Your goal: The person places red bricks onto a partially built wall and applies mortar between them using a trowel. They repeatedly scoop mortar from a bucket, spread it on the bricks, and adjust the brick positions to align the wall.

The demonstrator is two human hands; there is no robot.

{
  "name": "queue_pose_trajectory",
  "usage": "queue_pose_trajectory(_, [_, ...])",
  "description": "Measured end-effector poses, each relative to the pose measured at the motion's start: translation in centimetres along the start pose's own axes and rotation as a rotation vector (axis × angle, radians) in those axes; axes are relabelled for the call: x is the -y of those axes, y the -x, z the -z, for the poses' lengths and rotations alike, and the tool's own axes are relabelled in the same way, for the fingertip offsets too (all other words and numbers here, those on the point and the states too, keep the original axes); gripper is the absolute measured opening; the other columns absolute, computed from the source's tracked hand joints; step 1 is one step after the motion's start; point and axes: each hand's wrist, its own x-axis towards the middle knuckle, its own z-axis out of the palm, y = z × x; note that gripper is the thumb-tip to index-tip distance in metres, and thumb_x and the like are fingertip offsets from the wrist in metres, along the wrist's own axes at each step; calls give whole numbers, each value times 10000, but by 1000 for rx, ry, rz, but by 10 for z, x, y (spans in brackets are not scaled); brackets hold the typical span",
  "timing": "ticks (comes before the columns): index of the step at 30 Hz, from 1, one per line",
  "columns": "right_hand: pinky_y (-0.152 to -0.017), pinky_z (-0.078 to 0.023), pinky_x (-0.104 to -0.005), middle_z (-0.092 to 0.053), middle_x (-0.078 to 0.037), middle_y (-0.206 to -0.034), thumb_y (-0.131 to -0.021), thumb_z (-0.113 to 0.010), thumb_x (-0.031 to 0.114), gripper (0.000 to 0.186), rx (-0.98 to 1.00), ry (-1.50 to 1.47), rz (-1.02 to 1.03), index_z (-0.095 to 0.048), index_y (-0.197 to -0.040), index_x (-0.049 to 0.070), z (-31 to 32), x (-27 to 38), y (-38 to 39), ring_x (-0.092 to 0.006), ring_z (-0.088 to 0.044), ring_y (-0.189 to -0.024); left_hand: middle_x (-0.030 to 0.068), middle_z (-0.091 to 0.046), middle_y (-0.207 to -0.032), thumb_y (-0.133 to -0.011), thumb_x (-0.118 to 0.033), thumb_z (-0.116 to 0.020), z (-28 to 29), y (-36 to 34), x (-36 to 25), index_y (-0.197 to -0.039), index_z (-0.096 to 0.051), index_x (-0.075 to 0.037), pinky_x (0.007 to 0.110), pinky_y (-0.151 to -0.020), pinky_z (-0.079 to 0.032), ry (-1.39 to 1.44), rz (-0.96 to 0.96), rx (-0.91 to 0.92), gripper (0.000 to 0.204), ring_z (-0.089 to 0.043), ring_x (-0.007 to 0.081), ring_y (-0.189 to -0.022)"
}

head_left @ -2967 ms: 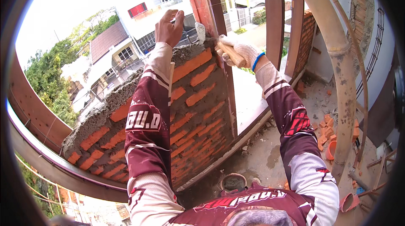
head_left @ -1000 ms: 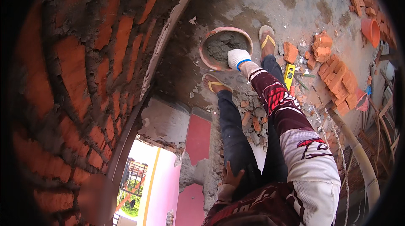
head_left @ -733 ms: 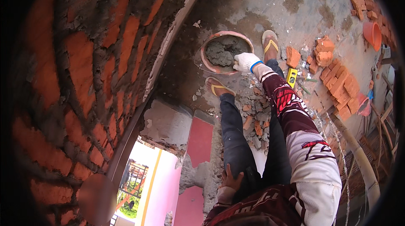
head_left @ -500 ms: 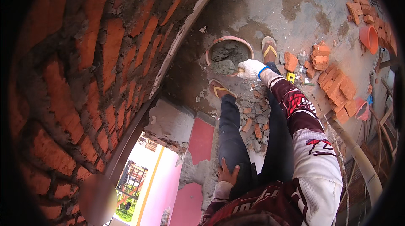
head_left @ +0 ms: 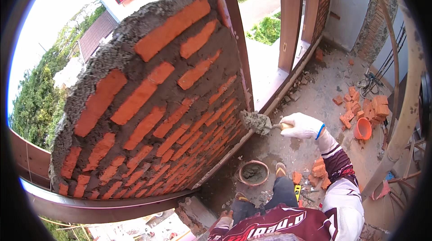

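Observation:
My right hand (head_left: 302, 125), in a white knit glove with a blue cuff, is closed round the wooden handle of a trowel (head_left: 275, 127). A thick heap of wet grey mortar (head_left: 257, 122) covers the trowel's blade, close to the right edge of the brick wall (head_left: 148, 126). Rough grey mortar lies along the wall's top and in its joints. My bare left hand (head_left: 224, 217) rests low by my left thigh, holding nothing, its fingers apart. On the floor in front of my feet stands a round basin (head_left: 240, 177) with more mortar inside.
Wooden frame posts (head_left: 288, 20) rise beyond the wall. Loose bricks (head_left: 355, 106) and an orange bucket (head_left: 362, 128) stand at the right. A yellow spirit level (head_left: 297, 190) lies beside my right leg. A bamboo pole (head_left: 398, 140) runs along the right side.
My right hand has lifted the mortar-loaded trowel from the basin up beside the wall. The view has tilted up, bringing in the wall's top and the outdoors. My left hand stays by my thigh.

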Motion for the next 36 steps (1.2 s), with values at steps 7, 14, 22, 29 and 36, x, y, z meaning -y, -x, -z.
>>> queue_pose_trajectory(7, [-512, -436, -251, -552, 18, -681, -928, -636, 138, 116, -351, -42, 201, -646, -922, 22, 201, 185, 53, -60, -507, -556, 205, -678, -1332, -873, -535, -737, 45, 11, -36, -1315, -671, -28, 412, -1095, -473, -76, -174, 74, 676, -636, 299, -1259])
queue_pose_trajectory(14, [-639, -560, -446, -701, -172, -808, -1003, -629, 293, 270, -822, 961, 401, -699, -976, 34, 266, 304, -2, -310, -690, -681, 192, -697, -1262, -911, -516, -688, 58, 5, -30, -1264, -683, -34, 420, -1054, -484, 1, -245, -12, 597, -652, 295, -1188])
queue_pose_trajectory(22, [-639, -599, -475, -737, -160, -815, -922, -606, 179, 192, -1223, 1166, 392, -749, -1003, 79, 201, 303, -30, -340, -757, -797, 177, -719, -1182, -955, -494, -632, 60, 2, -13, -1205, -696, -40, 430, -1008, -497, 31, -261, -44, 522, -670, 291, -1108])
queue_pose_trajectory(29, [-820, -578, -489, -745, -188, -987, -1011, -594, 362, 342, -985, 513, 195, -717, -1174, 88, 169, 253, -4, -383, -732, -921, 164, -738, -1112, -994, -475, -583, 59, -2, -1, -1154, -707, -46, 438, -967, -509, 29, -262, -62, 474, -686, 287, -1037])
queue_pose_trajectory(36, [-708, -527, -432, -685, -209, -900, -1024, -608, 301, 328, -937, 145, 442, -683, -1150, 7, 145, 217, -49, -312, -678, -769, 151, -757, -1042, -1032, -455, -535, 69, -11, -7, -1103, -719, -52, 446, -927, -521, -14, -310, -103, 449, -702, 283, -966])
